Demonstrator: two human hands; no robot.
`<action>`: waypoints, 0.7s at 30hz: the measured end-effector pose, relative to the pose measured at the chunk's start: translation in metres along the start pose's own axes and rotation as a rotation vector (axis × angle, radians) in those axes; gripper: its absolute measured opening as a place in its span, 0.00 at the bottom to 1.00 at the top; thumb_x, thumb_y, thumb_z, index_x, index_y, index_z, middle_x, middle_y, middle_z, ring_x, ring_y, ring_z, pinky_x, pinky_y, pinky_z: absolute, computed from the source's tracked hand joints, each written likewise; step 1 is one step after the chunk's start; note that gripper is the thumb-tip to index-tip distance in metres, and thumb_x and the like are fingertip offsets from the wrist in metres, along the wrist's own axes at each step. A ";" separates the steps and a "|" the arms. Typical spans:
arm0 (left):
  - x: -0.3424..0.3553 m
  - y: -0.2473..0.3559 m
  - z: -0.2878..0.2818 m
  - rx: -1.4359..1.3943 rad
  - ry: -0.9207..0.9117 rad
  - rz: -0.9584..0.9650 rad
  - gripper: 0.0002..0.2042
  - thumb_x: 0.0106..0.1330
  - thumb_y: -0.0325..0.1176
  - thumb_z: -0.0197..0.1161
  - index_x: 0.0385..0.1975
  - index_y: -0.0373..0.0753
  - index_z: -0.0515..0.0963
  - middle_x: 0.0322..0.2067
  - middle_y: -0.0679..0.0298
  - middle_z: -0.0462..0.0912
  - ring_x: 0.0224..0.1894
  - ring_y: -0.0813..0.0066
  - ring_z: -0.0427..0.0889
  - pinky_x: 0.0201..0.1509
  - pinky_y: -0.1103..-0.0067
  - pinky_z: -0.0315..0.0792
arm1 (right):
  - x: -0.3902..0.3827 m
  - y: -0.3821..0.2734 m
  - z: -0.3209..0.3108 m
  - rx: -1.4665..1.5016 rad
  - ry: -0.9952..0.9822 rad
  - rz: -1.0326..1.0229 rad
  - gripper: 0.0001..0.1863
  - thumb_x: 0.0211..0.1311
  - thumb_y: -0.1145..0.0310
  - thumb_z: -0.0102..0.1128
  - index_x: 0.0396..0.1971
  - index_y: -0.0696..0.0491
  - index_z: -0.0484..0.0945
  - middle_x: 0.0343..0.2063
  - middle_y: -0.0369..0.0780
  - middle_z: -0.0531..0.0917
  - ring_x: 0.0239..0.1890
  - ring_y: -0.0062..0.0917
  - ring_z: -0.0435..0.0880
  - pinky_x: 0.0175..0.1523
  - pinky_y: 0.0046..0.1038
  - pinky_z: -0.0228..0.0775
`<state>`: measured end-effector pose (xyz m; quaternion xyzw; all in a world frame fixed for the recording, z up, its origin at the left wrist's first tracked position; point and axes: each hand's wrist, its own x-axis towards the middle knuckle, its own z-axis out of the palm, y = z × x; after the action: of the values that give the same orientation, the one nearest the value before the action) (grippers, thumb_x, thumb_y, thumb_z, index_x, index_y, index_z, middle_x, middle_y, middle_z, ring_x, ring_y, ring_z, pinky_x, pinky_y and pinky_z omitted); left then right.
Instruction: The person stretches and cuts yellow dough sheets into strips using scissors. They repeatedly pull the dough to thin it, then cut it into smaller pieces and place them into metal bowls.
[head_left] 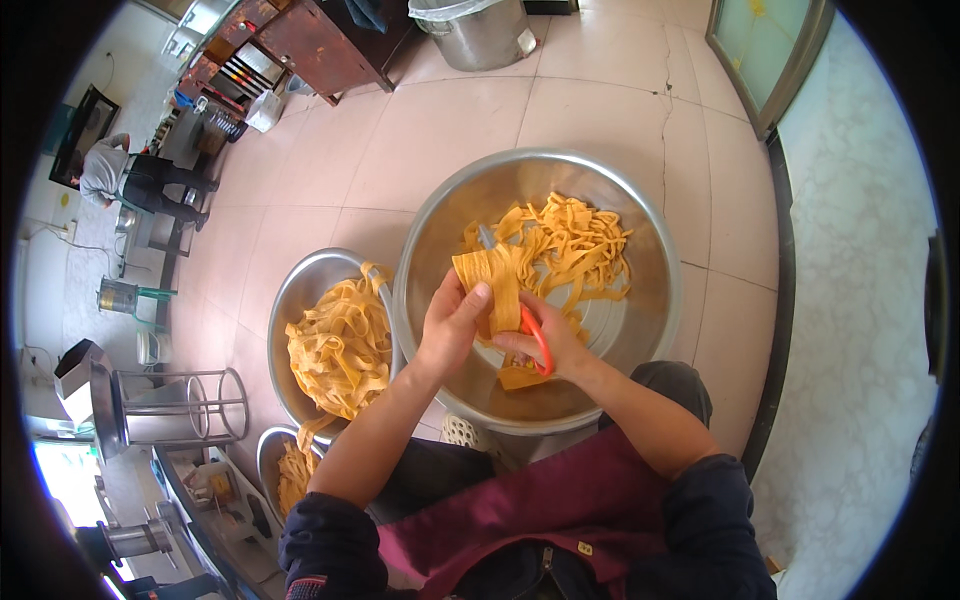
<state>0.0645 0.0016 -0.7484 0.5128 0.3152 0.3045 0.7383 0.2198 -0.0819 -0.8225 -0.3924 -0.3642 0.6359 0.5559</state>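
Observation:
My left hand [448,328] is closed around a folded bundle of wide, flat yellow strips [486,268], thumb on top, above the large metal basin [655,215]. My right hand [560,340], just beside it, grips scissors with red handles [543,350]; the fingers and the strips hide most of the blades. Short yellow pieces [585,240] lie heaped at the far side of the basin beneath my hands. More of the strip material hangs below the bundle, near the basin's close side.
A smaller metal basin [285,300] heaped with long yellow strips [345,350] stands to the left, with another bowl [268,462] of strips nearer me. A metal bin [475,35] stands ahead. A person [145,175] bends over a counter at far left. The wall [850,300] runs along the right.

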 end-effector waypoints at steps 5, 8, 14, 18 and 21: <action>-0.006 -0.021 -0.015 0.416 -0.327 -0.172 0.25 0.66 0.45 0.74 0.53 0.33 0.76 0.48 0.62 0.82 0.57 0.77 0.78 0.61 0.73 0.72 | -0.007 -0.008 -0.003 0.194 0.102 0.079 0.24 0.66 0.62 0.72 0.54 0.58 0.73 0.27 0.36 0.81 0.19 0.19 0.78 0.24 0.22 0.71; -0.007 -0.019 -0.017 0.516 -0.296 -0.425 0.17 0.64 0.41 0.75 0.39 0.33 0.82 0.32 0.64 0.85 0.39 0.78 0.85 0.46 0.76 0.77 | -0.005 -0.010 -0.002 0.171 0.253 0.032 0.21 0.69 0.58 0.68 0.48 0.59 0.74 0.23 0.37 0.80 0.17 0.20 0.79 0.21 0.23 0.70; 0.010 0.013 -0.069 0.313 -0.001 -0.383 0.18 0.64 0.45 0.76 0.31 0.35 0.80 0.19 0.63 0.82 0.23 0.74 0.82 0.31 0.76 0.75 | -0.004 -0.009 -0.032 -0.154 0.157 0.153 0.17 0.73 0.61 0.60 0.51 0.58 0.76 0.24 0.40 0.83 0.22 0.23 0.84 0.28 0.24 0.77; 0.015 0.029 -0.080 0.179 -0.015 -0.289 0.19 0.63 0.46 0.77 0.27 0.36 0.79 0.17 0.62 0.80 0.21 0.72 0.81 0.30 0.75 0.75 | -0.015 0.015 -0.022 -0.095 -0.217 0.052 0.25 0.66 0.77 0.53 0.64 0.58 0.70 0.40 0.40 0.83 0.36 0.21 0.84 0.45 0.24 0.77; 0.008 0.036 -0.073 0.281 -0.135 -0.366 0.19 0.62 0.46 0.77 0.28 0.35 0.79 0.18 0.63 0.80 0.22 0.73 0.81 0.30 0.75 0.75 | -0.015 0.019 -0.016 -0.247 -0.366 -0.009 0.29 0.64 0.80 0.53 0.67 0.58 0.66 0.49 0.40 0.80 0.45 0.22 0.81 0.52 0.22 0.73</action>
<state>0.0080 0.0602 -0.7353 0.5638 0.3920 0.0838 0.7221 0.2270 -0.0984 -0.8453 -0.3338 -0.5361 0.6445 0.4311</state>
